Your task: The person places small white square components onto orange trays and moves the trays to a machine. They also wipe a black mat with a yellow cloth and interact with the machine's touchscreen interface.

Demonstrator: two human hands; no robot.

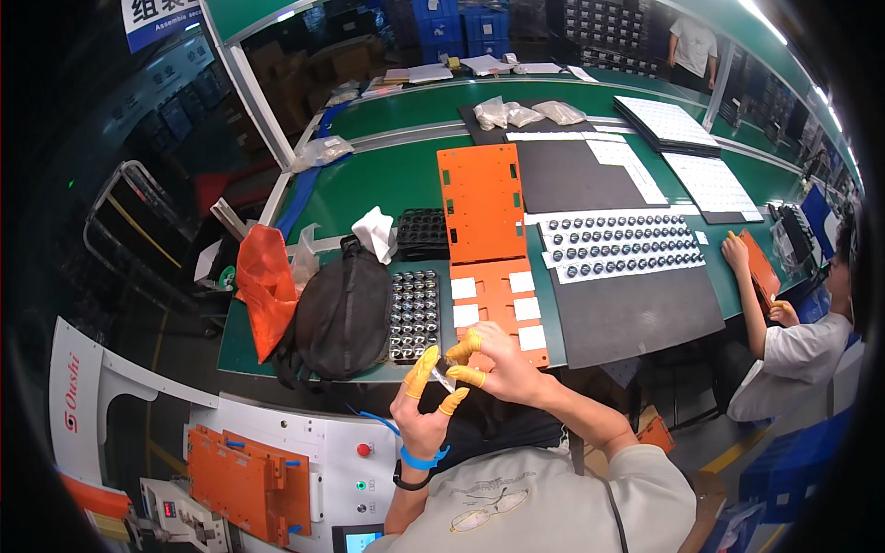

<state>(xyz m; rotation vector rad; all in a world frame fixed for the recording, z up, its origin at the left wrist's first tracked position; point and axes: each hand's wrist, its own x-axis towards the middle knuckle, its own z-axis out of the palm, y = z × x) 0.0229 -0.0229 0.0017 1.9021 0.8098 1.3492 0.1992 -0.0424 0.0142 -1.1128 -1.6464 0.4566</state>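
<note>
Over the table's front edge, both hands meet around a small dark-and-white piece (444, 379), too small to name. My left hand (423, 420), in yellow finger cots, pinches it between thumb and fingers. My right hand (502, 365), also in yellow cots, has its fingertips curled at the piece's right side. Just beyond them lies an orange fixture plate (469, 340) bearing several white square pads, its orange lid (483, 205) laid back behind it. A tray of shiny round parts (414, 315) sits left of the plate.
A black backpack (339, 318) and an orange bag (265, 290) lie at the left. Rows of round dark-topped parts stand on white sheets (619, 247) over a dark mat (636, 318). At right, a co-worker (800, 355) handles an orange plate. A machine with a red button (363, 450) stands lower left.
</note>
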